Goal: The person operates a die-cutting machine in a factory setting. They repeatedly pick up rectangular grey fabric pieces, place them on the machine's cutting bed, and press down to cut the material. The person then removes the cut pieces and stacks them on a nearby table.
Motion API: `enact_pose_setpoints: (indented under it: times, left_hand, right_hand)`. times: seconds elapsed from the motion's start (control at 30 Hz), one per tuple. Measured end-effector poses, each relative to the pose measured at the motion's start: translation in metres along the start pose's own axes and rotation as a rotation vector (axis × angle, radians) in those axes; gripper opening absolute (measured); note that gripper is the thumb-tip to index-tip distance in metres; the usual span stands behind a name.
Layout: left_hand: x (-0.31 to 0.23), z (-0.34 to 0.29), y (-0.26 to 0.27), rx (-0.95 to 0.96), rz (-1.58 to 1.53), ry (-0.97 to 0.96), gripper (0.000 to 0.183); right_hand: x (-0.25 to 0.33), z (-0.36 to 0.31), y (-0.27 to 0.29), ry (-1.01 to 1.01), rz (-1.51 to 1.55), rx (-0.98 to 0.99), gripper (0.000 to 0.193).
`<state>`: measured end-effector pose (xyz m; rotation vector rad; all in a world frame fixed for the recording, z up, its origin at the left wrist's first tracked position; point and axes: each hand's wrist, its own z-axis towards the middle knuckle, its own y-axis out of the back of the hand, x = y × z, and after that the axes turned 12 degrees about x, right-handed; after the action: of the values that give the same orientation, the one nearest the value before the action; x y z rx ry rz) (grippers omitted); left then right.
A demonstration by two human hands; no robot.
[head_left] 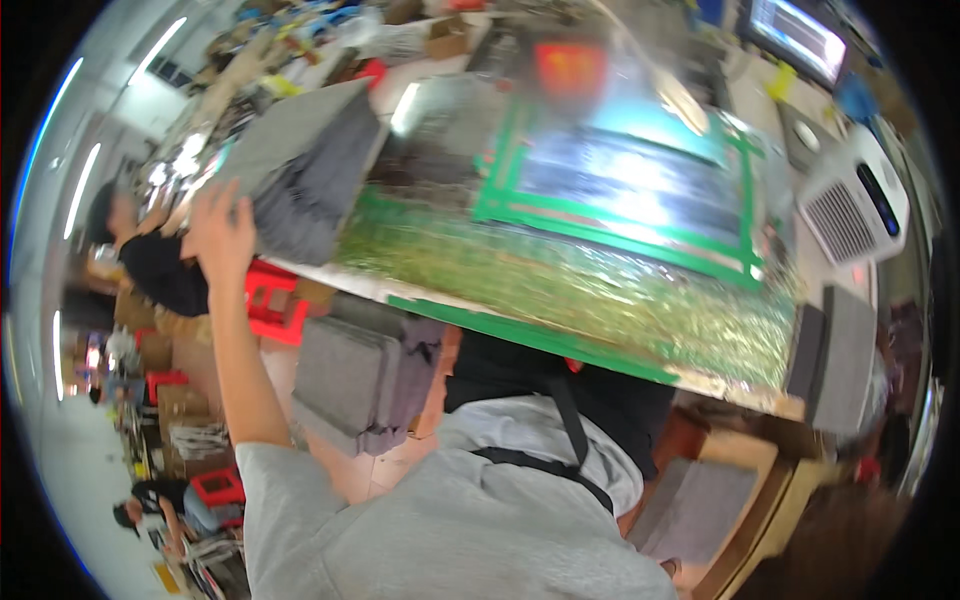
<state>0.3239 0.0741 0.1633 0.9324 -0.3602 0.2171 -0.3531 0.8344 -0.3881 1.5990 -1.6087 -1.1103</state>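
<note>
- I have the stack of grey sheets at the left end of the workbench, flat on top, with its loose, crumpled side facing right toward the middle of the bench.
- The left hand is at the stack's near left corner, arm stretched out; its fingers are extended and apart, closed around nothing that I can make out. The motion blur is heavy there, so I can't fairly say whether the fingertips touch the stack or only overlap it in my view.
- From those fingers the stack lies to the right and farther out, its long axis slanting away from the body toward the upper right. The left hand is the nearer one; I don't see the right hand, so I can't tell how its fingers stand.
- Right of the stack, I see a green tape frame around a glossy panel.
- Beyond that stand a white grilled device and a lit monitor.
- Below the bench sit another grey stack and a red stool; a co-worker in black is farther left.
</note>
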Motion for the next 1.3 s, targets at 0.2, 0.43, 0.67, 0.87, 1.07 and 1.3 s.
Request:
enact_pose_setpoints:
  times: [0.2, 0.43, 0.67, 0.87, 1.07, 1.3]
  left_hand:
    - [0.029, -0.002, 0.004, 0.287, -0.496, -0.035, 0.027]
    - [0.060, 0.049, -0.003, -0.323, -0.338, 0.056, 0.024]
    - [-0.160, -0.011, 0.148, -0.328, -0.810, -0.486, 0.010]
    - [-0.331, -0.079, 0.110, 0.389, -1.613, -0.770, 0.014]
    - [-0.347, -0.060, 0.065, 0.329, -1.282, -0.819, 0.038]
    - [-0.355, -0.005, -0.002, 0.483, -0.995, -0.739, 0.052]
  right_hand:
    - [0.114, 0.067, 0.003, 0.399, 0.624, 0.401, 0.023]
    - [0.314, -0.109, 0.178, 0.999, 0.439, 0.983, 0.022]
    - [0.406, -0.322, 0.335, 1.624, 0.420, 1.213, 0.038]
    - [0.459, -0.393, 0.303, 1.363, 1.045, 1.756, 0.072]
    - [0.454, -0.357, 0.332, 1.231, 1.285, 1.165, 0.074]
    - [0.493, -0.305, 0.354, 1.114, 1.308, 1.092, 0.065]
